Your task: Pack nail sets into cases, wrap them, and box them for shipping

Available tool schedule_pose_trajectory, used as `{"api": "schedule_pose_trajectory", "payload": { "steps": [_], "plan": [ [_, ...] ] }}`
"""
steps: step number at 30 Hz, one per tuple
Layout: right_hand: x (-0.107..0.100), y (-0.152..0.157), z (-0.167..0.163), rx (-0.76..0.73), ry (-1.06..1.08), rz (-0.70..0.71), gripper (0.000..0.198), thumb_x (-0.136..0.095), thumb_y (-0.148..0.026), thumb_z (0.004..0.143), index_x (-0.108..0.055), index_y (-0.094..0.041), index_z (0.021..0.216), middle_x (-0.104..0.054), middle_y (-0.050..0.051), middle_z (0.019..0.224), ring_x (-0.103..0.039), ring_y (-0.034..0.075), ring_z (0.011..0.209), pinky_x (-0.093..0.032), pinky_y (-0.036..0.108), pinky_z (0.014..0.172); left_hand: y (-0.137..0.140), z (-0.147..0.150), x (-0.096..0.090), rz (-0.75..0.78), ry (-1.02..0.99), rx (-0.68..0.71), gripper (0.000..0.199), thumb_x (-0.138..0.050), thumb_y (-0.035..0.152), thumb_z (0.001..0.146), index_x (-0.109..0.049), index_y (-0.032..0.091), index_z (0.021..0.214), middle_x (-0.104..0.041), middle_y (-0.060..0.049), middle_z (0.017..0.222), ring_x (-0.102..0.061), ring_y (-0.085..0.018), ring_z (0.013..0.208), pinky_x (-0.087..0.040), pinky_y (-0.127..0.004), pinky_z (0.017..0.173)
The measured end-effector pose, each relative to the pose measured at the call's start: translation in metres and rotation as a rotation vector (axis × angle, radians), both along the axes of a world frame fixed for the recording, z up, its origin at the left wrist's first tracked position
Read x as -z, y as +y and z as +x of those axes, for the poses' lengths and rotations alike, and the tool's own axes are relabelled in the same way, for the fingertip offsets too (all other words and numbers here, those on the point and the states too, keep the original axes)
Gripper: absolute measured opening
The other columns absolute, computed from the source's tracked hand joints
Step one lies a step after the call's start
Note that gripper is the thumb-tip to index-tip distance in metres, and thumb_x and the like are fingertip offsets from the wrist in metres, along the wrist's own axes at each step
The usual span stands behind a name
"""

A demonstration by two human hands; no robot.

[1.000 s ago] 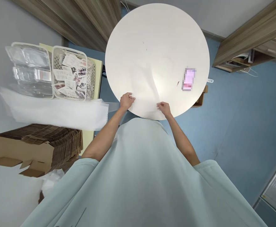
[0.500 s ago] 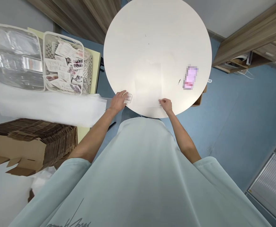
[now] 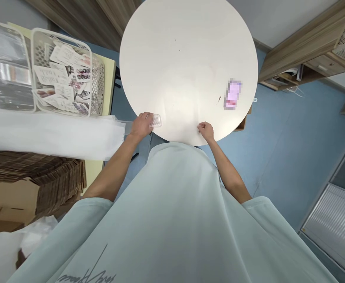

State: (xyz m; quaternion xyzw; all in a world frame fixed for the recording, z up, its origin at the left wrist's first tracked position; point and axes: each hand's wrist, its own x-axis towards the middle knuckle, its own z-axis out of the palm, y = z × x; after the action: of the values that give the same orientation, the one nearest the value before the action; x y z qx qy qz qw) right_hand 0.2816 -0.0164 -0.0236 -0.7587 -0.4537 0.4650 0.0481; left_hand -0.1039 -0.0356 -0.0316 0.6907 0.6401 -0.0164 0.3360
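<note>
My left hand (image 3: 142, 125) is at the near left edge of the round white table, with its fingers closed over a small clear plastic case (image 3: 157, 120). The case pokes out to the right of the fingers and shows small dimples. In front of me a thin, pale sheet (image 3: 181, 110) lies on the tabletop, its outline hard to make out against the white. My right hand (image 3: 206, 131) rests by the sheet's near right side. Thumb and fingertips are pinched together there; what lies between them, if anything, is too small to see.
The round white table (image 3: 190, 43) carries a blurred-out pink phone-like item (image 3: 233, 94) at right. To the left stand a white basket (image 3: 91, 78) of printed cards, a bin of clear packaging (image 3: 10, 74), stacked white sheets (image 3: 95, 135) and folded cardboard boxes (image 3: 60, 184).
The whole view has shifted, so the table sits further left. My left hand has slid slightly left with the case, and more of the case shows. The right hand barely moved.
</note>
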Motion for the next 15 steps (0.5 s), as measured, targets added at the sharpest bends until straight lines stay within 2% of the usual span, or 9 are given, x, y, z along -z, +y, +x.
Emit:
{"api": "schedule_pose_trajectory", "payload": {
  "steps": [4,7,11,15],
  "plan": [
    [-0.002,-0.002,0.004,0.016,0.008,-0.001,0.009,-0.070,-0.024,0.100,-0.077,-0.021,0.104,-0.085,0.005,0.110,-0.082,0.019,0.082,-0.062,0.036,0.101,0.000,0.029,-0.012,0.030,-0.051,-0.081,0.080,-0.075,0.028,0.092,-0.051,0.015,0.168,-0.054,-0.020,0.168,-0.052,-0.043,0.155,-0.047,-0.057,0.132],
    [-0.003,-0.001,0.006,0.025,0.007,0.016,0.009,-0.069,-0.025,0.099,-0.078,-0.021,0.102,-0.085,0.004,0.107,-0.082,0.019,0.082,-0.062,0.037,0.101,0.002,0.062,-0.016,0.020,-0.102,-0.019,0.077,-0.074,0.028,0.094,-0.052,0.014,0.167,-0.053,-0.020,0.170,-0.051,-0.041,0.155,-0.049,-0.054,0.130],
    [-0.007,0.001,0.007,0.010,-0.005,0.039,0.009,-0.069,-0.027,0.099,-0.077,-0.022,0.097,-0.085,0.005,0.103,-0.082,0.020,0.082,-0.062,0.038,0.100,0.008,0.098,-0.010,-0.017,-0.123,0.035,0.074,-0.068,0.022,0.092,-0.055,0.014,0.165,-0.053,-0.022,0.169,-0.051,-0.043,0.153,-0.052,-0.057,0.126],
    [-0.013,0.003,0.007,-0.006,-0.005,0.045,0.011,-0.068,-0.029,0.099,-0.076,-0.022,0.094,-0.084,0.005,0.101,-0.082,0.022,0.085,-0.062,0.039,0.099,0.010,0.109,0.001,-0.065,-0.107,0.029,0.074,-0.065,0.019,0.089,-0.058,0.017,0.163,-0.056,-0.021,0.167,-0.052,-0.045,0.150,-0.057,-0.060,0.118]
  ]
}}
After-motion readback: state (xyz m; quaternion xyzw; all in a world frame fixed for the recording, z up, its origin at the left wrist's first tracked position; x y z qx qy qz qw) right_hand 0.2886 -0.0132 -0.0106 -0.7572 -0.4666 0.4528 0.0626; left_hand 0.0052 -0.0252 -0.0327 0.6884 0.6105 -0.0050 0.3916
